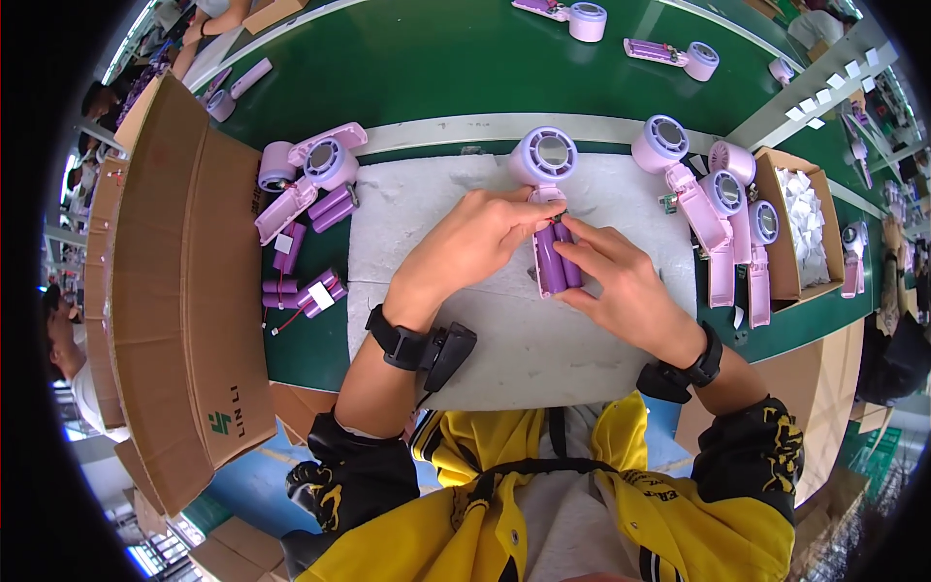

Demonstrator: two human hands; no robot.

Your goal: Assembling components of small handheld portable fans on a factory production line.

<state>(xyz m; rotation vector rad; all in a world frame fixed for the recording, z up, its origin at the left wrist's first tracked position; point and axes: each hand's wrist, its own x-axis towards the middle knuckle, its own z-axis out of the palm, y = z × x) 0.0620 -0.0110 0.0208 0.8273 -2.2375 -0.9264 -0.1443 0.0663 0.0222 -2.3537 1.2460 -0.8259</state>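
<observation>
A lilac handheld fan (pixel 546 155) lies on the pale work mat with its head away from me and its handle shell uncovered. Two purple battery cells (pixel 551 264) sit side by side along that handle. My left hand (pixel 470 242) is closed, its thumb and forefinger pinching at the handle's top, by a small dark part (pixel 556 218), perhaps a circuit board; the fingertips partly hide it. My right hand (pixel 621 286) curls round the cells from the right, with its thumb low on them and its fingers near the upper end.
Left of the mat (pixel 407 194) lie fan parts (pixel 330 163) and wired battery packs (pixel 325 293), beside a tall cardboard box (pixel 184 291). To the right are open fans (pixel 700 213) and a carton (pixel 836 262) of white pieces. More fans rest on the green belt (pixel 436 73) beyond a pale rail.
</observation>
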